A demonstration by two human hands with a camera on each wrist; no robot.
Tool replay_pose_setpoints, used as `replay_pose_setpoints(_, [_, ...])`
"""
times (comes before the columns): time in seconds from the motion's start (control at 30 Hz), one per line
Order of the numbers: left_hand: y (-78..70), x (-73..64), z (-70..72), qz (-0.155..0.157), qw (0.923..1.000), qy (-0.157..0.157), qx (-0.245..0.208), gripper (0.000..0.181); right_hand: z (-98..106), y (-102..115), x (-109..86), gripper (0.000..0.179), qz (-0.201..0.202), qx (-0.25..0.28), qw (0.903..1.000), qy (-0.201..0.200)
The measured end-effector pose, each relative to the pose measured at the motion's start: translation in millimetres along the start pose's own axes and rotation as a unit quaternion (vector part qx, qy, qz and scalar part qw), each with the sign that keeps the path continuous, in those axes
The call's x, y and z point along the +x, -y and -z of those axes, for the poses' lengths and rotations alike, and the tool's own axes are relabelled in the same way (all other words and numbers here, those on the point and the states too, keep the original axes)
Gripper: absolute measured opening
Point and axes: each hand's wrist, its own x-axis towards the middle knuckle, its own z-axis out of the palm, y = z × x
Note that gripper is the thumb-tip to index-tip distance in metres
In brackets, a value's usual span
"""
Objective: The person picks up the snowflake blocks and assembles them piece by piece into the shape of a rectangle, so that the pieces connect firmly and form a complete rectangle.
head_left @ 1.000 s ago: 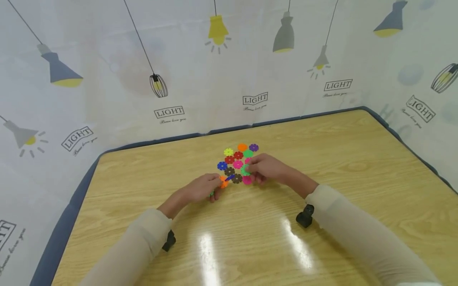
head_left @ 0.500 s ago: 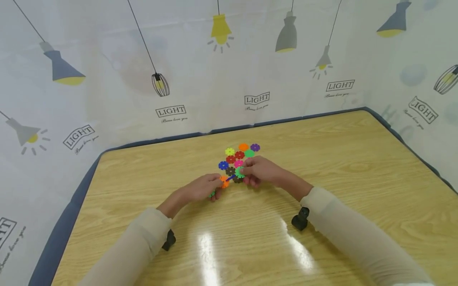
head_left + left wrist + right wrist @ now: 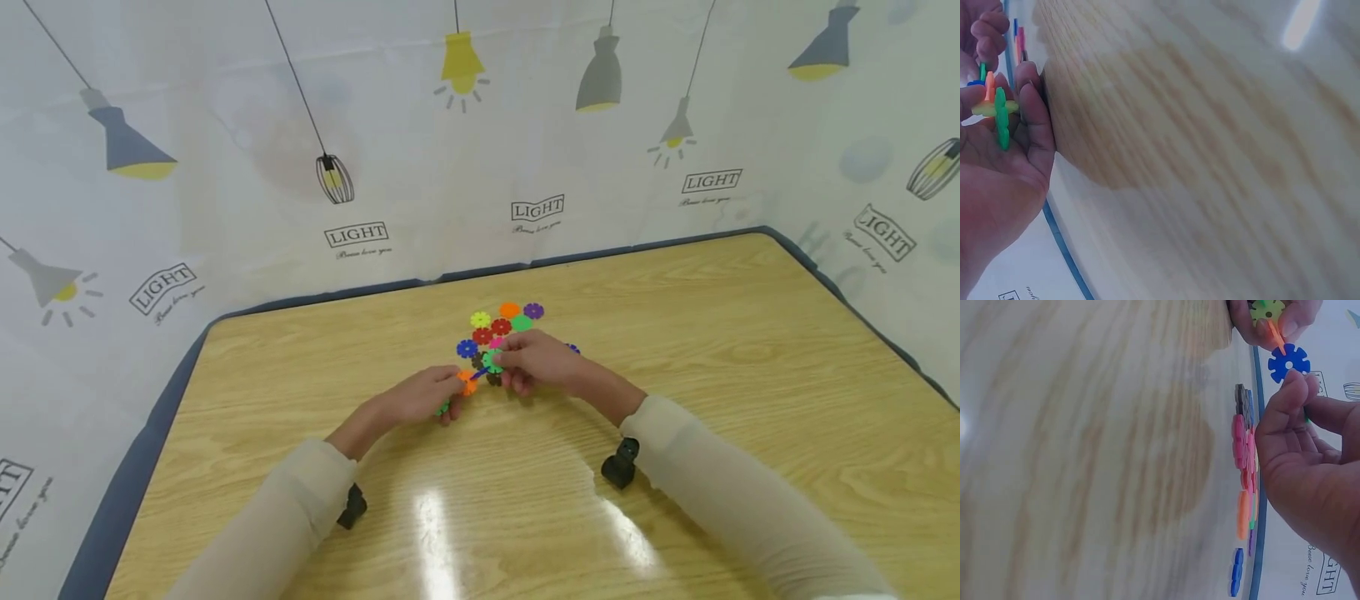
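Several notched plastic snowflake discs are joined in a small chain. My left hand (image 3: 422,393) grips this chain by its orange disc (image 3: 467,382); a yellow disc (image 3: 1264,311) and a green disc (image 3: 1002,119) sit nearer the palm. A blue disc (image 3: 1289,362) sticks out from the orange one towards my right hand (image 3: 536,358). Between thumb and finger, my right hand pinches another green disc (image 3: 492,360), right at the blue disc's edge. Fingertips hide whether the two discs interlock.
Loose discs lie flat beyond the hands, among them a yellow disc (image 3: 480,320), a purple disc (image 3: 533,311) and a blue disc (image 3: 467,348). Another blue disc (image 3: 573,348) lies apart, behind my right wrist. A printed curtain (image 3: 442,167) stands behind the wooden table (image 3: 675,308).
My right hand has moved left with the green disc, from above the loose discs to the blue disc of the chain. The left hand has stayed nearly still.
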Motion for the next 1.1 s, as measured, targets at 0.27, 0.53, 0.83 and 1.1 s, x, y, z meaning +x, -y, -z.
replay_pose_setpoints(0.27, [0.0, -4.1, -2.6, -0.013, 0.9991, -0.025, 0.031, 0.026, -6.3, -1.8, 2.3, 0.019, -0.002, 0.001, 1.0000, -0.007])
replay_pose_setpoints(0.53, [-0.5, -9.3, -2.3, -0.026, 0.9960, -0.041, 0.075, 0.025, -11.9, -2.5, 1.2, 0.018, -0.010, 0.019, 0.9998, -0.005])
replay_pose_setpoints(0.83, [-0.5, -9.8, 1.9, -0.035, 0.9962, -0.042, 0.068, 0.024, -10.8, 0.0, 1.5, 0.016, -0.021, 0.040, 0.9990, 0.003])
replay_pose_setpoints(1.1, [-1.1, -9.0, -1.0, -0.038, 0.9965, -0.043, 0.060, 0.024, -13.7, -6.7, 1.5, 0.017, -0.022, 0.094, 0.9953, 0.003])
